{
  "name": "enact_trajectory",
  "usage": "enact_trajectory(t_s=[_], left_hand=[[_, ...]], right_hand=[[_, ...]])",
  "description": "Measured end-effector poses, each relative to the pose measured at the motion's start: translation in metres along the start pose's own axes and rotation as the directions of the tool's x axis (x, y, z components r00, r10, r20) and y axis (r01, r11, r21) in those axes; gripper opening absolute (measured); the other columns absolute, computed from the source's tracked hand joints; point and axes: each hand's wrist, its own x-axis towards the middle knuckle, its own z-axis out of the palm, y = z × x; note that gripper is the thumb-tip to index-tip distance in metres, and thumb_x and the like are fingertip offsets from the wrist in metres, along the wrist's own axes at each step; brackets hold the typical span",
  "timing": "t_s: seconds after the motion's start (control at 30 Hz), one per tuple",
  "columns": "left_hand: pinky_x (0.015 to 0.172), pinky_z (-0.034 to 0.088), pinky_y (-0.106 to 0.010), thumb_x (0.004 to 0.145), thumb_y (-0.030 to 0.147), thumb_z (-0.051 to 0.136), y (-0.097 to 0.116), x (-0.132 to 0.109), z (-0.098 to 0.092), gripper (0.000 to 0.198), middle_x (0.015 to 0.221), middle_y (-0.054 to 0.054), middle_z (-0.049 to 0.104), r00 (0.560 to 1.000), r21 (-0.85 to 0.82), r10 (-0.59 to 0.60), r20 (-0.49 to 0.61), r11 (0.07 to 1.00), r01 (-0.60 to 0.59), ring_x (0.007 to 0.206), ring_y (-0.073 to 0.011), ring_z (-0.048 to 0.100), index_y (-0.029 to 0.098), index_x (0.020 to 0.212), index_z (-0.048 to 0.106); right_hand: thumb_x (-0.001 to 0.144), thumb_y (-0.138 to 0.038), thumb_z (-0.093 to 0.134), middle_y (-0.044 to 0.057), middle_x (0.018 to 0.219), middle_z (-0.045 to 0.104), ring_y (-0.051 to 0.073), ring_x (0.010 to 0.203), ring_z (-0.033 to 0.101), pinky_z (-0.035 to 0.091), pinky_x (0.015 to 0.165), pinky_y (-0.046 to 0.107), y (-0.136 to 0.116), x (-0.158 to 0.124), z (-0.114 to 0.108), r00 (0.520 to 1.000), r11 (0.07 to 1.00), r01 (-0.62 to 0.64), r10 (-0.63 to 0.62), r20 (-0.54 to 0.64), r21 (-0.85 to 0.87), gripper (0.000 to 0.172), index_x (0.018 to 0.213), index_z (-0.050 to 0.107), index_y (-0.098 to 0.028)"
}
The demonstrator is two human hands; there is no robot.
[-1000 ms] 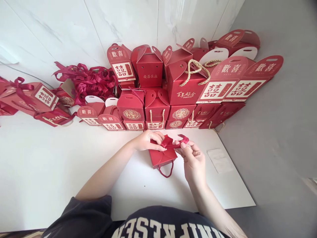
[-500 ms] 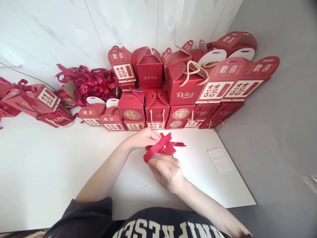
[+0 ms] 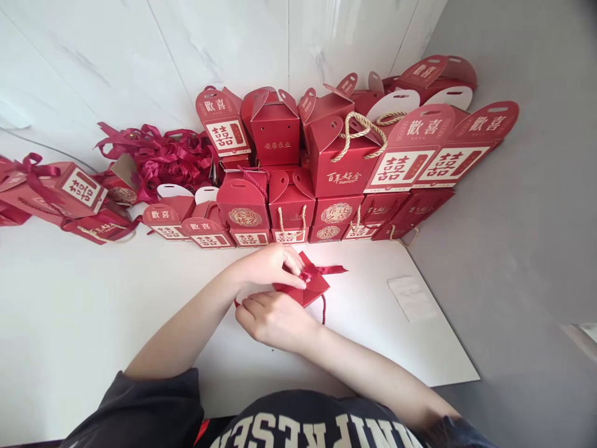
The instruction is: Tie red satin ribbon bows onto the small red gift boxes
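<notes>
White table [image 3: 93, 342] beneath, left hand [image 3: 269, 264] pinches ribbon [image 3: 333, 270]; right hand [image 3: 278, 319], gripping it too, has moved leftward.

Beyond my fingers [image 3: 293, 264], 百年好合 spans a rope-handled box [image 3: 342, 163] to their right; 安居乐业 marks a two-holed box [image 3: 274, 138] slightly left; farther right, 歡喜 and 囍 front a white-panelled box [image 3: 402, 158]. Nearer me than my fingers, my shirt [image 3: 284, 402] bears inverted, partly cut-off capitals.

Box [image 3: 316, 284] partly hidden, shirt [image 3: 298, 403] cut off
</notes>
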Motion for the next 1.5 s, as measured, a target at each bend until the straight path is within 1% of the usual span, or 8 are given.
enact_trajectory(t_s=[0.23, 0.33, 0.43, 0.6, 0.8, 0.97, 1.13, 1.5], left_hand=[[0.080, 0.045, -0.029, 0.080, 0.019, 0.068, 0.007, -0.003, 0.001, 0.028, 0.060, -0.001, 0.063, 0.995, 0.145, 0.055, 0.082, 0.987, -0.066, 0.075, -0.0172, 0.059, 0.016, 0.053, 0.063], [0.077, 0.045, -0.029, 0.082, 0.023, 0.066, 0.014, -0.006, 0.000, 0.021, 0.073, -0.003, 0.065, 0.999, 0.176, 0.025, 0.031, 0.984, -0.030, 0.078, -0.0178, 0.059, 0.015, 0.062, 0.069], [0.077, 0.043, -0.027, 0.078, 0.032, 0.073, 0.023, -0.007, -0.001, 0.014, 0.096, -0.005, 0.065, 0.997, 0.246, -0.076, -0.003, 0.967, 0.074, 0.088, -0.0187, 0.060, 0.018, 0.078, 0.077], [0.061, 0.036, -0.023, 0.080, 0.033, 0.069, 0.035, -0.005, -0.004, 0.017, 0.075, 0.001, 0.064, 0.968, 0.284, -0.233, 0.093, 0.938, 0.199, 0.066, -0.0110, 0.055, 0.019, 0.077, 0.078], [0.052, 0.035, -0.021, 0.077, 0.032, 0.068, 0.036, 0.002, -0.010, 0.016, 0.067, 0.002, 0.070, 0.881, 0.186, -0.407, 0.241, 0.910, 0.370, 0.057, -0.0100, 0.057, 0.017, 0.079, 0.074], [0.061, 0.048, -0.022, 0.069, 0.030, 0.076, 0.029, 0.014, -0.019, 0.019, 0.074, -0.003, 0.075, 0.773, 0.037, -0.479, 0.415, 0.859, 0.511, 0.069, -0.0166, 0.070, 0.017, 0.083, 0.075], [0.063, 0.050, -0.022, 0.069, 0.031, 0.076, 0.030, 0.026, -0.026, 0.018, 0.074, -0.003, 0.077, 0.721, 0.145, -0.465, 0.514, 0.875, 0.461, 0.072, -0.0164, 0.070, 0.018, 0.082, 0.077], [0.057, 0.055, -0.025, 0.068, 0.022, 0.074, 0.033, 0.041, -0.021, 0.007, 0.062, -0.004, 0.073, 0.490, 0.186, -0.502, 0.713, 0.808, 0.559, 0.057, -0.0159, 0.068, 0.015, 0.066, 0.073]], right_hand=[[0.099, -0.032, 0.049, 0.003, 0.083, 0.069, 0.018, 0.080, 0.063, 0.051, 0.074, 0.030, 0.017, -0.017, -0.039, 0.977, 0.912, 0.042, 0.048, -0.207, 0.407, 0.020, 0.096, 0.062, -0.018], [0.096, -0.035, 0.055, 0.007, 0.097, 0.066, 0.020, 0.093, 0.060, 0.049, 0.085, 0.035, 0.043, -0.038, -0.061, 0.875, 0.790, -0.199, 0.410, -0.258, 0.581, 0.018, 0.102, 0.061, -0.019], [0.097, -0.036, 0.051, 0.009, 0.108, 0.059, 0.022, 0.109, 0.055, 0.044, 0.097, 0.040, 0.072, -0.056, -0.068, 0.784, 0.607, -0.444, 0.620, -0.042, 0.659, 0.020, 0.092, 0.063, -0.020], [0.090, -0.038, 0.063, 0.009, 0.121, 0.058, 0.024, 0.124, 0.050, 0.040, 0.103, 0.040, 0.093, -0.069, -0.061, 0.832, 0.426, -0.490, 0.488, 0.262, 0.761, 0.025, 0.075, 0.060, -0.019], [0.091, -0.030, 0.063, 0.005, 0.105, 0.062, 0.016, 0.097, 0.057, 0.043, 0.086, 0.029, 0.092, -0.068, -0.068, 0.882, 0.428, -0.403, 0.417, 0.218, 0.809, 0.024, 0.073, 0.053, -0.019], [0.094, -0.038, 0.058, -0.006, 0.065, 0.049, 0.008, 0.056, 0.038, 0.032, 0.056, 0.021, 0.095, -0.065, -0.076, 0.850, 0.459, -0.488, 0.442, 0.285, 0.743, 0.029, 0.074, 0.049, -0.019], [0.085, -0.039, 0.069, -0.006, 0.065, 0.058, 0.008, 0.057, 0.043, 0.033, 0.055, 0.020, 0.099, -0.063, -0.077, 0.836, 0.484, -0.540, 0.399, 0.376, 0.689, 0.023, 0.077, 0.063, -0.018], [0.085, -0.018, 0.067, -0.004, 0.081, 0.074, 0.009, 0.070, 0.064, 0.046, 0.068, 0.017, 0.092, -0.063, -0.077, 0.861, 0.448, -0.493, 0.376, 0.343, 0.746, 0.007, 0.086, 0.074, -0.020]])
